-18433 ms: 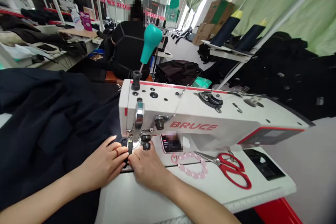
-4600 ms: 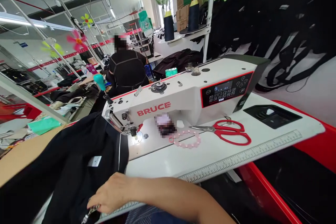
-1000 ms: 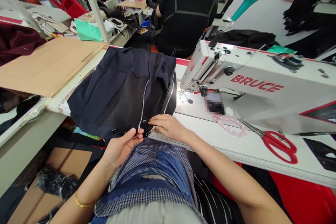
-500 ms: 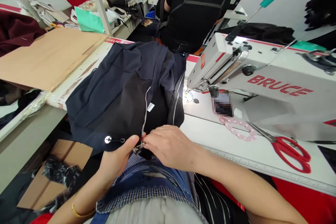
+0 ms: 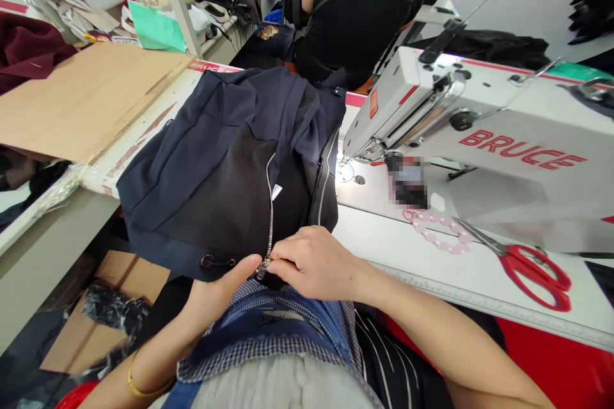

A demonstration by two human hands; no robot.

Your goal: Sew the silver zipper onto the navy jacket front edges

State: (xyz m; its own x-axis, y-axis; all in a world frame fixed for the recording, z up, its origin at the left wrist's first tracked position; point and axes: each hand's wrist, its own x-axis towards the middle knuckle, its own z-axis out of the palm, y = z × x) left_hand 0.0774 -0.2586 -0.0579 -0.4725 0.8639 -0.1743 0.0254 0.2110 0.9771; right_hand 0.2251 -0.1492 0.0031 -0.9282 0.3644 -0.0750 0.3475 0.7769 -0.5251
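Observation:
A dark navy and black garment [image 5: 211, 172] lies spread over the front of the sewing table. Two silvery zipper edges run down it, with a small white label beside the left one. My left hand [image 5: 218, 297] is closed on the garment's lower edge, its thumb against the metal zipper end [image 5: 262, 267]. From the right, my right hand [image 5: 319, 265] pinches the same zipper end, knuckles up. Both hands nearly touch there. A metal eyelet [image 5: 207, 261] with a short cord shows left of my left thumb.
To the right stands a white sewing machine [image 5: 518, 147]. Red-handled scissors [image 5: 537, 275] and a pink beaded ring [image 5: 441, 233] lie before it. Brown board [image 5: 91, 102] covers the left table. A person in black [image 5: 364, 6] sits beyond the garment.
The fingers of my right hand have drawn into a tighter pinch at the zipper end. The zipper end shows more clearly between my hands. The view has shifted slightly.

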